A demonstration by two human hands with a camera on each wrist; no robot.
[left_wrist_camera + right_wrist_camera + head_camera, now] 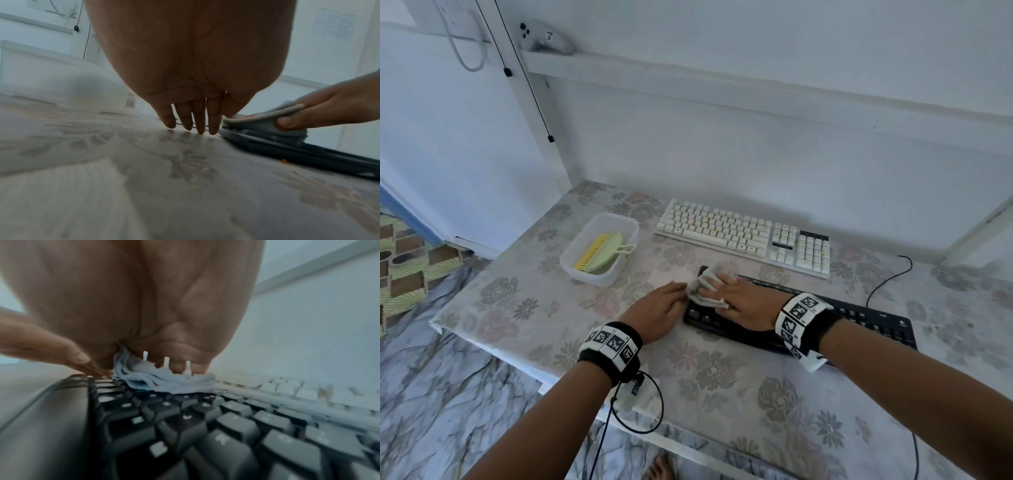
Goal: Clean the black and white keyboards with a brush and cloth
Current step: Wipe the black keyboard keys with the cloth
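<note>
The black keyboard (859, 318) lies near me on the table, and the white keyboard (739, 236) sits behind it. My right hand (736, 294) presses a pale crumpled cloth (703, 286) onto the black keyboard's left end, fingers spread on top. In the left wrist view the thumb pinches the cloth (257, 120) from the side. The right wrist view shows the cloth (164, 381) on the black keys (226, 426). My left hand (664, 308) lies flat beside the keyboard's left edge, its fingertips (200, 129) on the table. The green and yellow brush (599, 253) lies in a clear tub.
The clear plastic tub (619, 219) stands at the left of the white keyboard. The black keyboard's cable (887, 281) loops to the right. The flowered tabletop (722, 383) ends at a wall behind and drops to the floor on the left and near side.
</note>
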